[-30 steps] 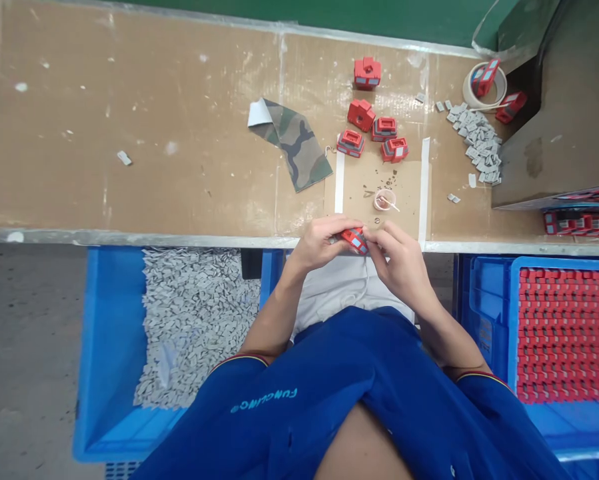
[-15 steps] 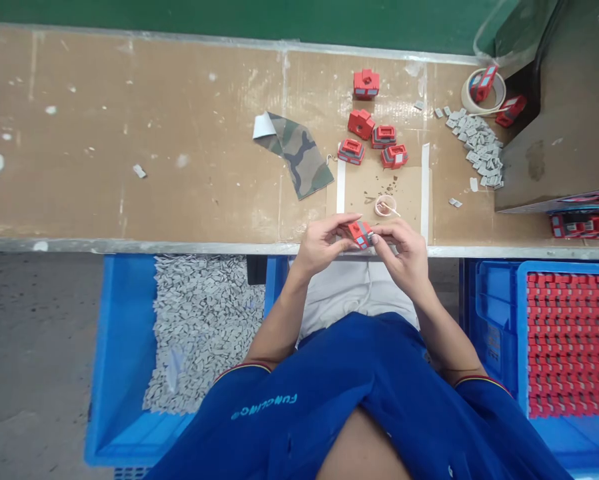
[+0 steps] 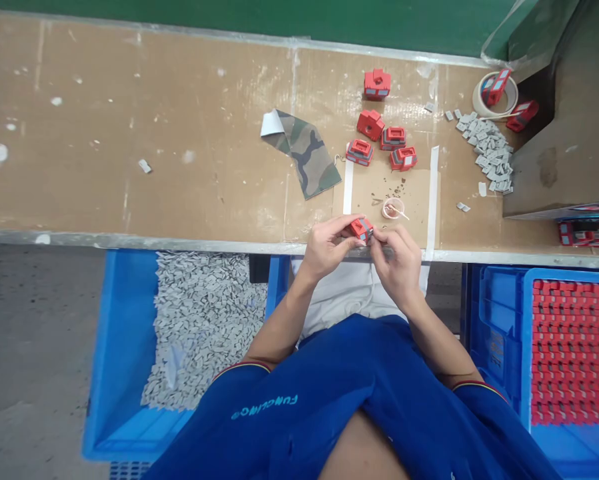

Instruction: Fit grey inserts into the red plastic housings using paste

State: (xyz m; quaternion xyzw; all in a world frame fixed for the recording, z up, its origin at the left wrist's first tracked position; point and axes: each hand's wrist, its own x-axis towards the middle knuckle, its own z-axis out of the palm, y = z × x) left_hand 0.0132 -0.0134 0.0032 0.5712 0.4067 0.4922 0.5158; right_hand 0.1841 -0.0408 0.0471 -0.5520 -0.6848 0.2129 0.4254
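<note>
My left hand point(image 3: 328, 245) grips a small red plastic toy vehicle point(image 3: 361, 229) with grey trim, above the table's front edge. At the toy's right end, the fingertips of my right hand point(image 3: 398, 259) are pinched together; what lies between them, if anything, is hidden. Just beyond my hands stands a small round cup point(image 3: 393, 208) with a thin stick in it. Farther back are several similar red toy vehicles, among them one with a pale panel point(image 3: 403, 159) and one at the rear point(image 3: 377, 84).
A camouflage cloth piece point(image 3: 309, 157) lies left of the toys. At right are a tape roll point(image 3: 514, 90), a pile of small grey pieces point(image 3: 492, 150) and a large box point(image 3: 549, 160). Below the table, blue crates hold grey pieces point(image 3: 204, 327) and rows of red parts point(image 3: 574, 353).
The right hand's fingers have drawn closer together at the toy's right end, and the toy has turned slightly. The light grey bit seen by those fingertips earlier is less visible. The view has shifted slightly.
</note>
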